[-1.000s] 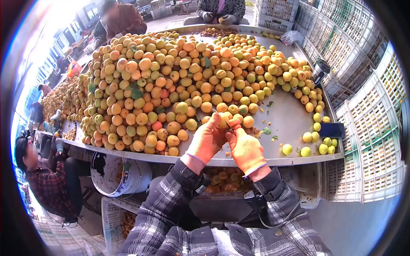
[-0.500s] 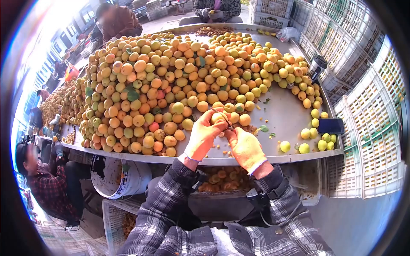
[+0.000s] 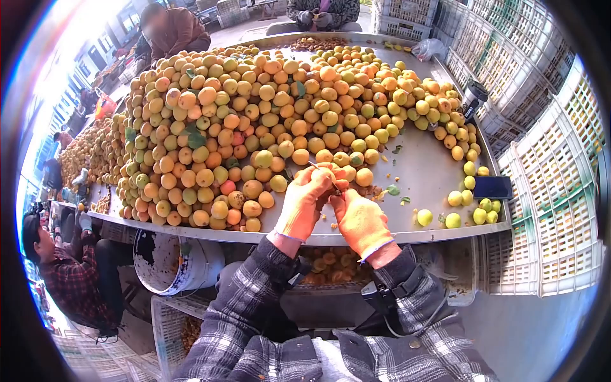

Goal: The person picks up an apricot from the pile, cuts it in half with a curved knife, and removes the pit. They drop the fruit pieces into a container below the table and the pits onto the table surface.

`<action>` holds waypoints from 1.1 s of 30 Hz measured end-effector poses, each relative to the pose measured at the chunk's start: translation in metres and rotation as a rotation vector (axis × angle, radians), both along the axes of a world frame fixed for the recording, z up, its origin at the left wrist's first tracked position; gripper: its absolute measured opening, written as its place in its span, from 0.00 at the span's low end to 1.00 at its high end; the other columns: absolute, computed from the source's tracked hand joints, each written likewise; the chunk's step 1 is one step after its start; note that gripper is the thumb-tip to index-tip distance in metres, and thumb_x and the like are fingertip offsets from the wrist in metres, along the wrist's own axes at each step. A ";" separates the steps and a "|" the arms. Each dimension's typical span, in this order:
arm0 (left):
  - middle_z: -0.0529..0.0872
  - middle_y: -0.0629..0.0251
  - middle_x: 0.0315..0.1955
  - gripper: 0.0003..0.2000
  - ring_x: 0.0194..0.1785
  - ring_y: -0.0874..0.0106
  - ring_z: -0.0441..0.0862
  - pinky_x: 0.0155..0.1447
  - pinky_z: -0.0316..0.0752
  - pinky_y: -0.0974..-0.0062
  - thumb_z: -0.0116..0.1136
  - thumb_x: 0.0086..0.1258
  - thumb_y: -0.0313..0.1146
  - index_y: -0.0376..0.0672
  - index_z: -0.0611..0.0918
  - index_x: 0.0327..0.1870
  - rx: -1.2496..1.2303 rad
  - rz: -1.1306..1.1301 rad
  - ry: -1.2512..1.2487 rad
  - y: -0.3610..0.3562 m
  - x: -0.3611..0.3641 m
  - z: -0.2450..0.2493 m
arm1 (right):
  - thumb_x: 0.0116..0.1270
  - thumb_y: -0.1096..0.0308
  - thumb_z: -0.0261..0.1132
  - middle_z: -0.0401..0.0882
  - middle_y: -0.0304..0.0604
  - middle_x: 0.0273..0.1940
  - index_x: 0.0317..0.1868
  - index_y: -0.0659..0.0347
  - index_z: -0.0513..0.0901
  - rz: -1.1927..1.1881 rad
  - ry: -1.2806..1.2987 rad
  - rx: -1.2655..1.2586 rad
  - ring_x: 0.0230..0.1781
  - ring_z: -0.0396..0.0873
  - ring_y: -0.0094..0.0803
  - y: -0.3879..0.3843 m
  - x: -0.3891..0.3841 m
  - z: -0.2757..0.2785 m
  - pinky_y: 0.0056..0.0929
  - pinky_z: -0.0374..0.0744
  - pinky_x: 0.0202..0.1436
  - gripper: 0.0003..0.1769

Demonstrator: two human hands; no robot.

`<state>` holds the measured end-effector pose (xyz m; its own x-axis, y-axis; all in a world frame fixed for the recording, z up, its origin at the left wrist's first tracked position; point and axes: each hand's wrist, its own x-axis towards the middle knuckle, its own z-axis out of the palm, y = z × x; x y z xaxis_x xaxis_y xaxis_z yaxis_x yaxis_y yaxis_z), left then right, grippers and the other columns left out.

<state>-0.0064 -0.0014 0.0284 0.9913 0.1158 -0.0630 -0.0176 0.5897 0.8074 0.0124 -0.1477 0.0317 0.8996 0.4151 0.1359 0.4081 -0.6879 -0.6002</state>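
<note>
Orange work gloves cover both my hands above the near edge of the metal table. My left hand is closed around an apricot, mostly hidden by the fingers. Close against it, my right hand pinches a thin tool whose narrow end shows above the left fingers. Just beyond both hands lies a large heap of yellow-orange apricots, with some green leaves mixed in. Small scraps of fruit and a leaf lie beside my right hand.
Below the table edge are a white bucket and a bin of halved fruit. A phone and loose green-yellow apricots lie at right, near stacked white crates. Other people sit at left and across the table.
My hands have drawn closer together and turned, so the apricot in my left hand now shows less. The thin tool's end has come into view above the left fingers.
</note>
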 end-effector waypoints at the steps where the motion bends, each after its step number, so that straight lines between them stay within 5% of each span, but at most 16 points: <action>1: 0.85 0.54 0.53 0.24 0.52 0.66 0.86 0.56 0.81 0.71 0.64 0.74 0.40 0.34 0.74 0.63 0.000 -0.002 0.002 -0.001 0.000 0.001 | 0.77 0.53 0.58 0.85 0.58 0.33 0.48 0.61 0.81 0.000 0.014 0.031 0.38 0.84 0.59 0.000 -0.001 0.001 0.52 0.80 0.40 0.18; 4: 0.85 0.54 0.54 0.19 0.52 0.69 0.86 0.59 0.79 0.74 0.60 0.74 0.30 0.33 0.73 0.62 0.248 0.057 -0.052 -0.003 0.000 0.004 | 0.77 0.53 0.57 0.84 0.59 0.33 0.45 0.61 0.82 0.020 0.081 0.096 0.37 0.83 0.59 0.001 0.002 -0.006 0.51 0.80 0.40 0.19; 8: 0.85 0.55 0.53 0.18 0.51 0.69 0.86 0.58 0.80 0.73 0.59 0.73 0.28 0.33 0.74 0.61 0.329 0.047 -0.072 -0.003 0.001 0.008 | 0.79 0.47 0.53 0.85 0.51 0.28 0.42 0.61 0.81 0.098 0.216 0.305 0.30 0.84 0.50 -0.002 0.003 -0.009 0.44 0.79 0.35 0.23; 10: 0.86 0.55 0.52 0.18 0.49 0.69 0.86 0.56 0.81 0.72 0.58 0.71 0.27 0.32 0.75 0.60 0.343 0.040 -0.024 -0.004 0.000 0.009 | 0.80 0.49 0.53 0.78 0.38 0.22 0.39 0.60 0.80 0.088 0.797 0.561 0.21 0.78 0.32 -0.006 0.000 0.003 0.33 0.74 0.27 0.23; 13: 0.86 0.55 0.51 0.18 0.47 0.68 0.86 0.53 0.82 0.71 0.56 0.68 0.24 0.32 0.76 0.59 0.257 0.043 -0.011 -0.006 0.001 0.005 | 0.81 0.50 0.52 0.70 0.28 0.21 0.34 0.58 0.79 0.082 1.155 0.821 0.20 0.69 0.19 -0.010 -0.002 0.007 0.25 0.68 0.23 0.23; 17: 0.85 0.55 0.47 0.19 0.45 0.63 0.86 0.55 0.81 0.67 0.52 0.62 0.20 0.31 0.77 0.57 0.019 0.089 0.023 -0.007 0.005 0.002 | 0.80 0.49 0.53 0.71 0.30 0.22 0.29 0.57 0.76 0.083 1.087 0.856 0.15 0.66 0.18 -0.004 -0.001 -0.004 0.24 0.63 0.17 0.25; 19: 0.82 0.56 0.42 0.21 0.42 0.58 0.86 0.53 0.82 0.62 0.48 0.58 0.18 0.30 0.75 0.56 -0.266 0.099 -0.032 0.007 0.012 -0.005 | 0.80 0.51 0.55 0.76 0.38 0.22 0.32 0.61 0.79 0.201 0.472 0.477 0.20 0.75 0.27 -0.006 0.004 -0.012 0.30 0.71 0.24 0.24; 20: 0.81 0.57 0.40 0.21 0.42 0.54 0.85 0.55 0.81 0.59 0.45 0.56 0.19 0.30 0.75 0.54 -0.297 0.128 -0.019 0.015 0.013 -0.008 | 0.80 0.51 0.55 0.76 0.38 0.22 0.32 0.61 0.79 0.206 0.471 0.473 0.20 0.75 0.27 -0.010 0.006 -0.013 0.30 0.71 0.24 0.24; 22: 0.82 0.56 0.40 0.17 0.42 0.57 0.86 0.54 0.83 0.60 0.45 0.60 0.21 0.32 0.75 0.51 -0.331 0.174 0.026 0.027 0.014 -0.013 | 0.75 0.52 0.60 0.83 0.56 0.30 0.38 0.64 0.82 0.202 0.163 0.191 0.32 0.82 0.55 -0.020 0.007 0.001 0.48 0.78 0.38 0.20; 27: 0.84 0.54 0.39 0.12 0.40 0.61 0.86 0.49 0.86 0.65 0.47 0.67 0.26 0.36 0.76 0.50 -0.411 0.142 0.117 0.029 0.011 -0.018 | 0.70 0.55 0.68 0.85 0.51 0.29 0.39 0.63 0.82 0.101 0.195 0.368 0.32 0.85 0.46 -0.023 0.009 0.027 0.39 0.80 0.37 0.17; 30: 0.85 0.58 0.37 0.09 0.35 0.67 0.87 0.42 0.85 0.72 0.52 0.70 0.27 0.39 0.76 0.49 -0.071 0.113 0.149 0.012 0.008 -0.013 | 0.67 0.53 0.71 0.84 0.48 0.30 0.43 0.62 0.81 0.045 0.134 0.600 0.29 0.84 0.43 -0.015 0.009 0.022 0.37 0.80 0.35 0.19; 33: 0.85 0.62 0.40 0.11 0.37 0.73 0.84 0.40 0.82 0.78 0.54 0.71 0.28 0.38 0.77 0.52 0.366 0.160 0.029 -0.015 0.005 -0.014 | 0.66 0.53 0.72 0.84 0.49 0.32 0.45 0.63 0.81 0.035 0.031 0.473 0.30 0.84 0.42 -0.012 0.011 0.025 0.37 0.80 0.35 0.20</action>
<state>-0.0009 -0.0159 0.0143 0.9572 0.2890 -0.0169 -0.0597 0.2541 0.9653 0.0230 -0.1592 0.0564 0.8927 0.3444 0.2906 0.4032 -0.3226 -0.8563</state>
